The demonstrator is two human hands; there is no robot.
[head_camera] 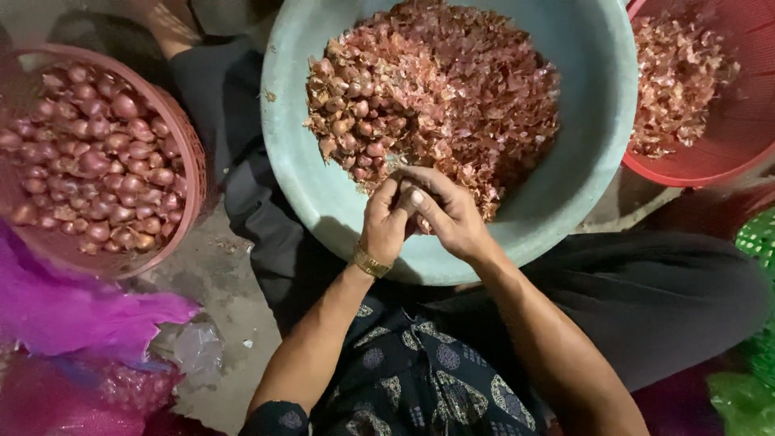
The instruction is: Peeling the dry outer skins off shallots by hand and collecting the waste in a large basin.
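Small shallot point(406, 196) pinched between fingertips of left hand point(386, 222) and right hand point(448, 216), both curled tight on it — right over the near rim of the teal basin point(323, 186). Loose skins and unpeeled shallots point(436, 89) heaped behind; pink basket of peeled shallots point(196, 165) off left, red basket of skins point(726, 153) off right.

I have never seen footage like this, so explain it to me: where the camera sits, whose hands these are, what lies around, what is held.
The single picture comes from a camera worn on a person's head, looking down at their own two bare hands. The left hand, with a gold bracelet, and the right hand meet over a green basin full of shallots and loose skins. The fingers pinch something small between them, likely a shallot, mostly hidden. Left stands a pink basket of peeled shallots; top right a red basket of skins.
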